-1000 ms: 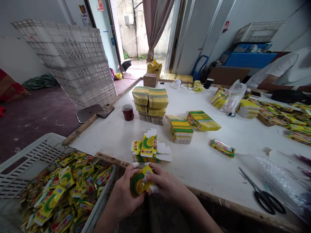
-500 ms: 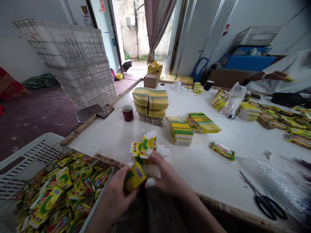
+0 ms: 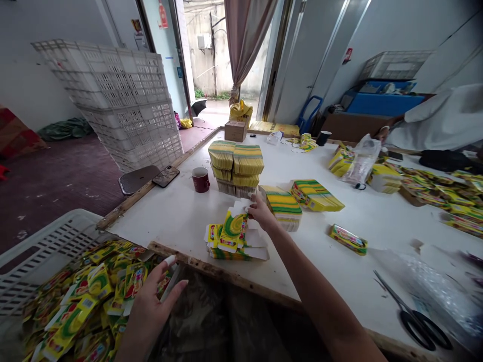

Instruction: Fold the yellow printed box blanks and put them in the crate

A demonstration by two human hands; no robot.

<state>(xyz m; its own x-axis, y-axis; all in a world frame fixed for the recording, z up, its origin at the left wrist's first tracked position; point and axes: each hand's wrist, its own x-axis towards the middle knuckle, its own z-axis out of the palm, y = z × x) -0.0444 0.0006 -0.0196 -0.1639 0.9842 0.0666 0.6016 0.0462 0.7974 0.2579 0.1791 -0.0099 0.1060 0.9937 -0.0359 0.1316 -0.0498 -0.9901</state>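
Note:
My left hand (image 3: 153,296) hangs over the right edge of the white crate (image 3: 45,241), fingers spread and empty, just above the heap of folded yellow-green boxes (image 3: 83,306). My right hand (image 3: 261,213) reaches forward onto the table and pinches the far end of the top flat carton (image 3: 234,229) on a small pile of flat cartons (image 3: 234,249) near the table's front edge. The box held a moment ago is no longer in my hands.
A white table (image 3: 181,211) carries stacks of flat cartons (image 3: 236,166), a dark red cup (image 3: 200,179), one loose filled box (image 3: 347,239), scissors (image 3: 415,314) and clear plastic at the right. Two phones (image 3: 151,176) lie at the left edge. White crates (image 3: 121,100) are stacked behind. Another person's white sleeve (image 3: 441,120) shows far right.
My left hand has let go of the folded box over the crate and opened. My right hand has moved forward from the box to the top flat carton of the pile.

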